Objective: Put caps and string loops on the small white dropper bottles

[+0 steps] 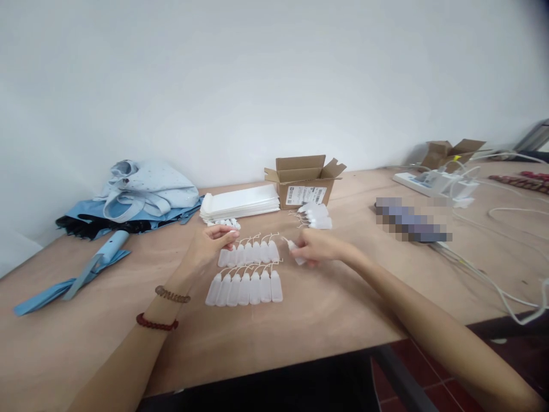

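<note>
So from where I'm standing, looks like a good chunk is done: two tidy rows of small, flat, translucent white plastic bottles [244,288] lie on the light brown tabletop [240,343], seven in the near row. What's left, I'd guess, is the loose heap of matching bottles [318,218] by the open brown cardboard box [283,190], plus one translucent white bottle [292,245] gripped in the right hand [316,246], just right of the far row. Left hand [211,241] is beside some tiny white pieces [223,224]; honestly can't tell if its fingers are closed on one. The laid-out bottles are slim, necks toward the wall, each with a thin bent white stem angling off rightward.
</note>
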### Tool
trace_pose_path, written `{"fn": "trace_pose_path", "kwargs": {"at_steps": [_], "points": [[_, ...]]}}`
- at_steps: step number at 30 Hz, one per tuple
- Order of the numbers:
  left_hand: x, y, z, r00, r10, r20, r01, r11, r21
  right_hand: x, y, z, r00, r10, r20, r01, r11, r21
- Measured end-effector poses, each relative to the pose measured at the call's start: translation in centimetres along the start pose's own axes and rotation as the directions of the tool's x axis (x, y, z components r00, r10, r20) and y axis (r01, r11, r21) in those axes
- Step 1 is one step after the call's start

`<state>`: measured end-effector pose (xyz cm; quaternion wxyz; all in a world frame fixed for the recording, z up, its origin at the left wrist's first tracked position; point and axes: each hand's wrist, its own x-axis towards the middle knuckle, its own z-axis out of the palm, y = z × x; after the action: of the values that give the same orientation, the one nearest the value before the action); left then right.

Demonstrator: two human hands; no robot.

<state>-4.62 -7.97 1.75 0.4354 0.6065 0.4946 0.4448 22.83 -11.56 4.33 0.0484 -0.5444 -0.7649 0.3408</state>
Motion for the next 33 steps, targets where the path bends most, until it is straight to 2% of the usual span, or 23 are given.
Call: {"fn": "trace_pose_path", "kwargs": {"at_steps": [2, 4, 7, 11, 14, 19, 24, 30, 33], "points": [[-0.6, 0.6, 0.8, 0.999, 0.018, 0.04, -0.018, 1.0, 0.011, 0.1, -0.4, 0.3, 0.982, -0.108, -0.158, 0.113, 0.993, 0.022], [-1.2, 1.2, 1.6, 0.996, 0.025, 0.088, -0.029, 0.999, 0.043, 0.0, -1.0, 0.7, 0.939, -0.213, -0.271, 0.228, 0.973, 0.026], [-2.1, 1.9, 2.9, 0.986, 0.03, 0.162, -0.038, 0.998, 0.048, -0.1, -1.8, 1.6, 0.885, -0.324, -0.334, 0.359, 0.932, 0.048], [-2.7, 2.1, 4.5, 0.972, 0.014, 0.235, 0.001, 0.998, -0.063, 0.1, -2.3, 2.6, 0.867, -0.373, -0.33, 0.43, 0.895, 0.12], [-2.6, 1.8, 5.0, 0.977, 0.007, 0.214, 0.022, 0.991, -0.135, 0.5, -2.3, 2.9, 0.858, -0.401, -0.32, 0.472, 0.863, 0.182], [-2.6, 1.7, 4.6, 0.975, 0.03, 0.22, -0.01, 0.996, -0.091, 0.3, -2.2, 2.3, 0.869, -0.432, -0.241, 0.485, 0.842, 0.237], [-3.1, 2.4, 4.5, 0.973, 0.067, 0.223, -0.053, 0.996, -0.067, -0.2, -2.2, 1.3, 0.882, -0.435, -0.178, 0.468, 0.851, 0.238], [-3.5, 3.2, 5.4, 0.988, 0.051, 0.146, -0.035, 0.993, -0.11, -0.3, -2.0, 0.8, 0.886, -0.442, -0.139, 0.463, 0.834, 0.301], [-3.4, 3.1, 5.8, 0.994, 0.079, 0.075, -0.068, 0.988, -0.141, -0.4, -2.0, 0.6, 0.895, -0.421, -0.148, 0.446, 0.831, 0.331]]}}
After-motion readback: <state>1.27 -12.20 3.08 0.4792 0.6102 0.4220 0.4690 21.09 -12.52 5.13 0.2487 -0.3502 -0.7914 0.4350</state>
